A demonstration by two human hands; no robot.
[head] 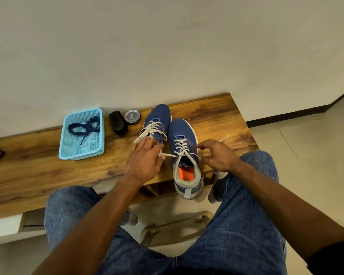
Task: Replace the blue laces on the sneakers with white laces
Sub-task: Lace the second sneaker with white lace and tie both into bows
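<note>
On the wooden bench (216,114), two blue sneakers (184,147) stand side by side, toes toward the wall, both threaded with white laces (180,146). The nearer sneaker sits at the bench's front edge, its heel overhanging, orange insole showing. The left hand (144,162) lies just left of that shoe, partly over the rear of the farther sneaker, fingers curled round one white lace end that runs from the top eyelets to its fingertips. The right hand (216,155) is just right of the shoe, pinching the other lace end (thin and blurred near the fingers); a loose white tip (224,138) lies on the wood beyond it. Left of the sneakers stand a round tin (132,117) and a black brush (118,122), close together. Farther left, a light blue basket (65,144) holds the blue laces (85,127) in a tangle, well apart from both hands.
</note>
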